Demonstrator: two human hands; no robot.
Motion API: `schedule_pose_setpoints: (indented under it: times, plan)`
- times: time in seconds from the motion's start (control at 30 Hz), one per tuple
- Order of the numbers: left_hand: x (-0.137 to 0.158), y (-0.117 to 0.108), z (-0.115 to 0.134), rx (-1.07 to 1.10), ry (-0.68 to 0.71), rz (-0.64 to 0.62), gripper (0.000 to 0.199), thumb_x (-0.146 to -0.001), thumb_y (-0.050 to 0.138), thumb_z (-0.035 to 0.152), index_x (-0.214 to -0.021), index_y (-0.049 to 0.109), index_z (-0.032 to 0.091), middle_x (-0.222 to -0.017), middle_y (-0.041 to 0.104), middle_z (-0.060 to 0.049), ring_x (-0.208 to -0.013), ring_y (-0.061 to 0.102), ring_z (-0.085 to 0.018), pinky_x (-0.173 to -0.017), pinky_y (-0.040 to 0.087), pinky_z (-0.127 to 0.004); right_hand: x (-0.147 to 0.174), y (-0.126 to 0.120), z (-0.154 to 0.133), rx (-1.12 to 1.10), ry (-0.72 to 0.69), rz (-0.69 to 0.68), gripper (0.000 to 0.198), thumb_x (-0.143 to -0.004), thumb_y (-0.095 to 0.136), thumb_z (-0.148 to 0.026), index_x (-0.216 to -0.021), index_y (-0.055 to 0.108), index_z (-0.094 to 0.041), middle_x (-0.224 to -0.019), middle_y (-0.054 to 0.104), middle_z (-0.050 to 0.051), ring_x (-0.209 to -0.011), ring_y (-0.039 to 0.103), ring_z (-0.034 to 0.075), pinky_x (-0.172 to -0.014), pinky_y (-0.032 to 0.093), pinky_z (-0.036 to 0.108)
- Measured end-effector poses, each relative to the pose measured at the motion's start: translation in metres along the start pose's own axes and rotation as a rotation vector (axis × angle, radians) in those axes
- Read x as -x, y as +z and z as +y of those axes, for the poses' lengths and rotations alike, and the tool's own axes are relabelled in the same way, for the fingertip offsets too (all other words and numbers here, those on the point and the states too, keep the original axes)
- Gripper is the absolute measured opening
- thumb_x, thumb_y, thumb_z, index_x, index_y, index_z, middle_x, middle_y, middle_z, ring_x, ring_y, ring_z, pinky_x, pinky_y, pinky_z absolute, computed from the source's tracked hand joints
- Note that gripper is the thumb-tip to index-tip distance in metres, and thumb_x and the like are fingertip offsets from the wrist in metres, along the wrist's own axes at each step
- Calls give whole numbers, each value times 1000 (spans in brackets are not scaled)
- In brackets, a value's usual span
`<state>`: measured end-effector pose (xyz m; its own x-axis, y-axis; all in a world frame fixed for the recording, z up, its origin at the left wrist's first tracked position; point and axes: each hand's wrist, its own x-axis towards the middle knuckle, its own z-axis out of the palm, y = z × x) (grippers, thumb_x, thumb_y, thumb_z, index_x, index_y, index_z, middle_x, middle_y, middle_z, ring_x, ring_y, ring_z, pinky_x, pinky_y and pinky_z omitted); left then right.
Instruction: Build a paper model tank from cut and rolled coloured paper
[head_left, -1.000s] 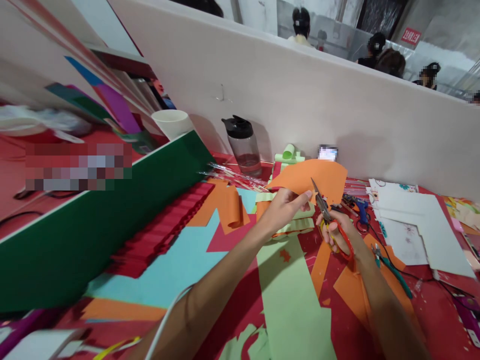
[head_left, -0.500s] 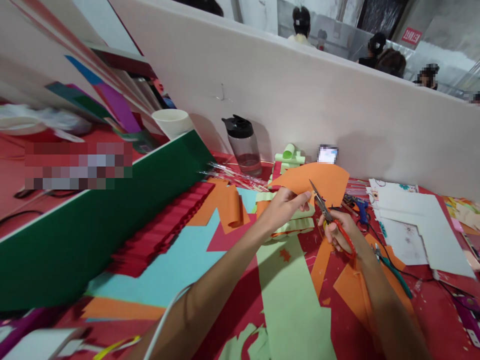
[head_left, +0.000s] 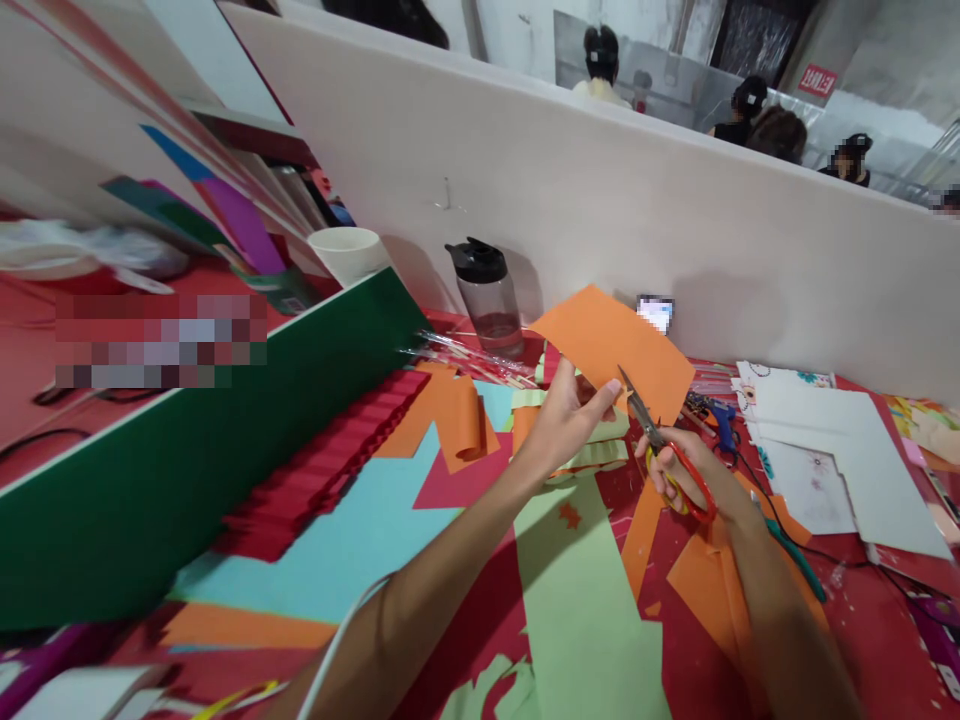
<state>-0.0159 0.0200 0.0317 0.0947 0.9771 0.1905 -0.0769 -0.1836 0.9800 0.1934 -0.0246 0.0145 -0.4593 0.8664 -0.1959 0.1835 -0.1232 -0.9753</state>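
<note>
My left hand pinches the near edge of an orange paper sheet, thumb on top, and holds it up above the table. My right hand grips scissors with red and yellow handles. The blades point up and left, with their tip against the sheet close to my left thumb. Whether the blades are parted is hard to make out. Below the hands lie strips of ruffled light green paper and a long light green sheet carrying a small orange scrap.
A green board stands at the left beside folded red paper. Behind are a water bottle, a white cup and a phone. A blue glue gun and white sheets lie at right. Several people sit beyond the white partition.
The orange sheet has turned and tilted up, its far corner now higher. My left hand has opened out a little from its bent wrist, and the scissors' handles have spread wider.
</note>
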Motion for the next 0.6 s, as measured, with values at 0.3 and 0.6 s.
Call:
schedule_pose_setpoints:
  times: [0.3, 0.6]
  plan:
    - [-5, 2, -20, 43, -57, -87, 53, -88, 71, 49, -124, 43, 23, -93, 65, 0, -68, 62, -12, -60, 50, -23, 22, -18, -13, -88, 173, -111, 56, -93, 61, -69, -121, 60, -20, -66, 59, -3, -47, 50, 11, -43, 46, 22]
    - [-2, 5, -16, 82, -135, -235, 54, -86, 73, 50, -126, 50, 21, -79, 62, 3, -66, 56, -11, -61, 47, -21, 59, -48, -10, -122, 295, -77, 56, -86, 70, -67, -113, 65, -19, -65, 55, -3, -48, 44, 9, -42, 36, 21]
